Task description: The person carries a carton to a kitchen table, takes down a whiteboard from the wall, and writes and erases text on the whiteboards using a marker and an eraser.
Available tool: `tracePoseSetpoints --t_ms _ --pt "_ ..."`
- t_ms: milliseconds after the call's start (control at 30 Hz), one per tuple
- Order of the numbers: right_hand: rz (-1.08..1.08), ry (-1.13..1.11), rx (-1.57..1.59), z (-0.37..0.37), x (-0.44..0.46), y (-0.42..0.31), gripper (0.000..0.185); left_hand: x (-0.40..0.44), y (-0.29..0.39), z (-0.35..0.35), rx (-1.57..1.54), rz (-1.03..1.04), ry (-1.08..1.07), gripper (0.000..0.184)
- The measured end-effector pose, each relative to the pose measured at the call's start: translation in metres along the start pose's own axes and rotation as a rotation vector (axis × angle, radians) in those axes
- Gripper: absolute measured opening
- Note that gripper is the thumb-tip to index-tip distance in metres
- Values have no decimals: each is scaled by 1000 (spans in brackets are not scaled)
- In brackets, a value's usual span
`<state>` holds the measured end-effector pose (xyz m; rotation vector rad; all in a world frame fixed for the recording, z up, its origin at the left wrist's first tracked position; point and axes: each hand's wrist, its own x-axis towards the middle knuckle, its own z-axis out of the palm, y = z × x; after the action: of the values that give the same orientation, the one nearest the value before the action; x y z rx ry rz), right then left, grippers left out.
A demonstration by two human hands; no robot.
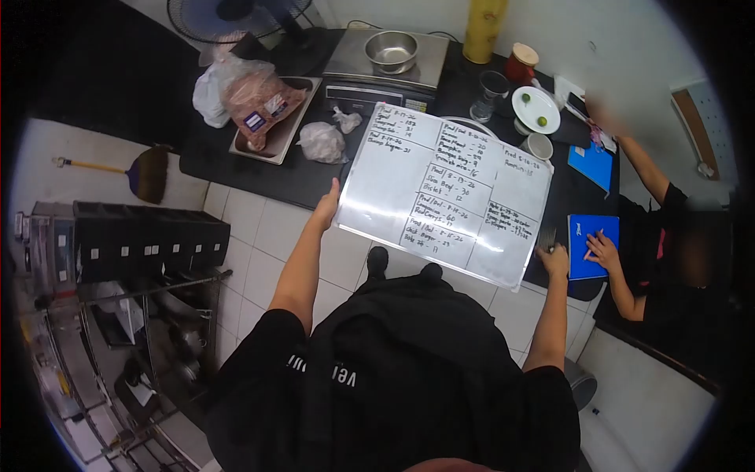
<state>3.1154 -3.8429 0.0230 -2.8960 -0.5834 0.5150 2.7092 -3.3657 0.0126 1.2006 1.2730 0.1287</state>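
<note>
My left hand (325,208) is closed on the left edge of a whiteboard (377,189), which is tilted in front of me over the table's front edge. Handwritten dates, food names and numbers fill its ruled boxes. My right hand (554,258) is closed just off the board's lower right edge. A thin, striped, bristle-like thing shows at its fingers, too unclear to name. Beside that hand, a blue notebook (582,265) lies under a co-worker's hand (602,253).
On the dark table (252,177) stand a scale (338,63) with a metal bowl (391,52), a metal tray (296,130) with bagged meat (263,102), a plate (528,101) with limes, and a cup (537,146). A co-worker sits at right; a rack (157,291) stands at left.
</note>
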Motion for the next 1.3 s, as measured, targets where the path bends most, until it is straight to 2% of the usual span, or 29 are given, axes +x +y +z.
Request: tracePoseSetpoints --t_ms 67,200,267,300,367,400,467,500,567,600,633,700,733,767,833,867,900,933,967,1000,1033,1067,1100,1133,1200,1233,1267,1300 --pt "62 3 -10 -12 -18 -12 69 -9 6 0 1 10 10 89" --pt "52 82 72 -2 -17 8 66 -10 4 -3 -5 37 71 85" --pt "38 142 434 0 -13 22 61 -14 10 -4 50 6 83 83" --pt "47 140 438 0 -11 21 61 -10 12 -7 81 -9 83 82" --pt "114 199 902 -15 -16 23 52 4 8 -13 106 -24 79 80" --pt "127 207 899 -35 -30 9 52 12 3 -17 99 -24 73 79" --pt "182 147 1227 -78 -62 -33 43 15 6 -23 43 -5 34 76" --pt "192 167 1222 -85 -69 -39 43 18 6 -26 -16 11 7 74" --pt "60 127 1497 -96 -79 -51 43 32 5 -30 -64 17 -22 71" --pt "-11 163 1537 -98 -86 -60 40 39 3 -34 -113 20 -29 69" --pt "-5 190 1534 -99 -95 -70 40 46 0 -38 -107 26 -53 69" --pt "-29 216 1830 -103 -109 -94 43 58 -4 -42 -31 24 -106 66" --pt "8 218 1862 -103 -115 -108 52 63 -3 -44 5 31 -113 65" --pt "6 245 1849 -101 -121 -120 52 64 -2 -48 1 35 -138 65" --pt "-128 94 1951 -98 -130 -147 59 66 3 -55 45 104 -123 63" --pt "-17 179 1956 -94 -136 -168 63 66 5 -57 -7 129 -82 62" --pt "20 172 1893 -88 -140 -182 59 68 7 -61 -7 133 -109 62" --pt "12 89 1926 -79 -143 -191 53 68 7 -69 -9 123 -100 62" --pt "31 135 1893 -72 -151 -217 47 71 7 -76 -8 113 -89 62" --pt "14 79 1919 -65 -157 -236 43 78 1 -79 -4 148 -79 61" --pt "85 111 1891 -57 -165 -260 40 81 2 -84 5 153 -101 61" --pt "58 10 1844 -45 -170 -271 44 82 5 -88 16 132 -94 61" --pt "54 -6 1718 -39 -178 -288 53 81 9 -90 28 109 -85 60" --pt "168 28 1595 -27 -181 -304 62 79 12 -92 36 108 -102 60" --pt "208 -69 1298 -42 -204 -357 53 75 20 -93 -37 88 -119 58" --pt "116 -67 1143 -26 -203 -364 51 72 24 -91 -28 86 -130 58" --pt "-33 -25 1018 -9 -203 -372 54 67 29 -86 -52 101 -141 55" --pt "-77 30 840 3 -202 -379 61 64 33 -82 -78 117 -152 52"
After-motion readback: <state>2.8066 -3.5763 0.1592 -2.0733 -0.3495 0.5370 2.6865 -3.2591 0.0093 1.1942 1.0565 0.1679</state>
